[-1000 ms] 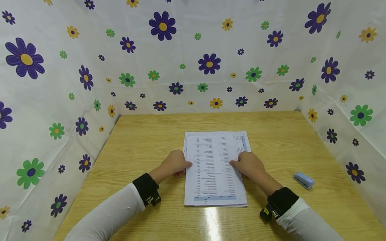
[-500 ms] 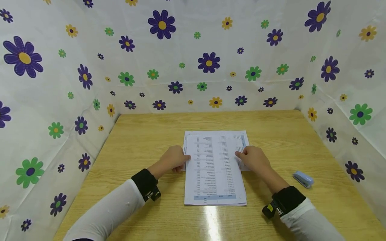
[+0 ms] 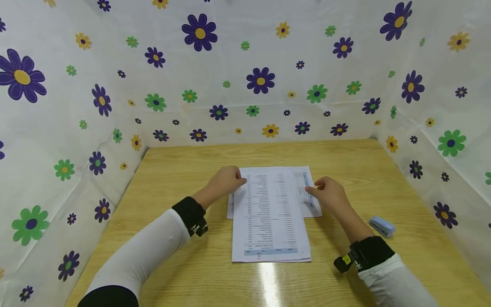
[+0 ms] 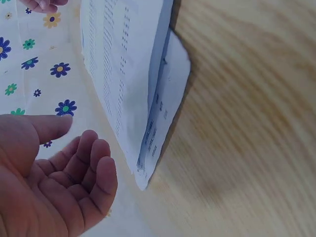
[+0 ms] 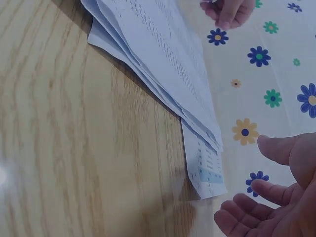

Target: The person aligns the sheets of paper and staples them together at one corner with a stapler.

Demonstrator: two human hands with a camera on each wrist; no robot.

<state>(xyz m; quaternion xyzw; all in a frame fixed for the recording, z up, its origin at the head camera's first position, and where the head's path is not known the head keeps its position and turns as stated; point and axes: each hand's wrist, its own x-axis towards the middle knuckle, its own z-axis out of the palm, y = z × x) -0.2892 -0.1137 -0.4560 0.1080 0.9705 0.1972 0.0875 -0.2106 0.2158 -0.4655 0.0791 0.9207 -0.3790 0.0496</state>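
Observation:
A stack of printed sheets (image 3: 266, 217) lies lengthwise on the wooden table, partly covering crosswise papers (image 3: 312, 207) whose ends stick out on both sides at its far end. In the wrist views, the stack's layered edges fan slightly apart. My left hand (image 3: 226, 180) hovers at the far left corner of the papers; the left wrist view shows its fingers (image 4: 101, 173) loosely bent, with a gap to the thumb and nothing held. By the right edge is my right hand (image 3: 330, 196), its thumb and fingers (image 5: 244, 210) spread apart and holding nothing.
A light blue stapler (image 3: 382, 226) lies on the table (image 3: 184, 170) to the right of the papers. A white curtain with printed flowers (image 3: 261, 81) encloses the table at the back and both sides. Both wrists wear black camera straps.
Both hands have let go of the stack's sides. The left has moved away from me to the far left corner, the right outward and slightly farther away. More of the crosswise papers shows.

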